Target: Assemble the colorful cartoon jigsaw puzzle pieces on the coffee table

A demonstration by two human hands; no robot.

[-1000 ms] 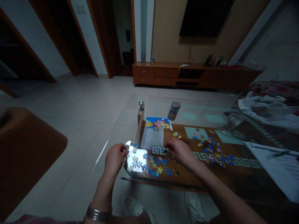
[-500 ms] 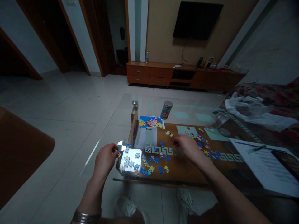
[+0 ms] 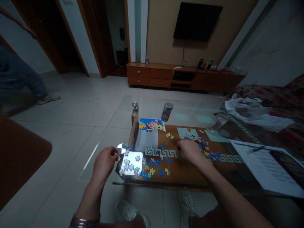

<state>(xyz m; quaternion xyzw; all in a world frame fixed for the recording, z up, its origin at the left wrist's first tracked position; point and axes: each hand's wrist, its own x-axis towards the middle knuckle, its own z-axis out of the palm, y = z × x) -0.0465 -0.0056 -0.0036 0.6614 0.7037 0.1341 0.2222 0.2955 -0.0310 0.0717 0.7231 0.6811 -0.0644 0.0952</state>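
Observation:
My left hand (image 3: 104, 162) is curled at the near-left corner of the glass-topped table (image 3: 190, 179), fingertips pinching a small puzzle piece (image 3: 118, 158). Beside it lies a cluster of loose puzzle pieces (image 3: 142, 164), mostly blue and yellow. My right hand (image 3: 190, 150) rests knuckles-up on the table, fingers bent down among a second scatter of pieces (image 3: 204, 147); what its fingers hold is hidden. A colourful picture card (image 3: 152, 124) lies farther back.
A small cartoon-printed tin (image 3: 167, 111) stands behind the card. Printed papers (image 3: 263, 166) and a dark phone lie at the right, a white plastic bag (image 3: 254, 114) beyond. A person's leg and shoe (image 3: 48, 99) are on the tiled floor at far left. A brown seat (image 3: 21, 155) sits left.
My right hand moved right from the near cluster to the farther scatter. The view shifted, and a person's leg came into view at the far left. My left hand stayed at the corner.

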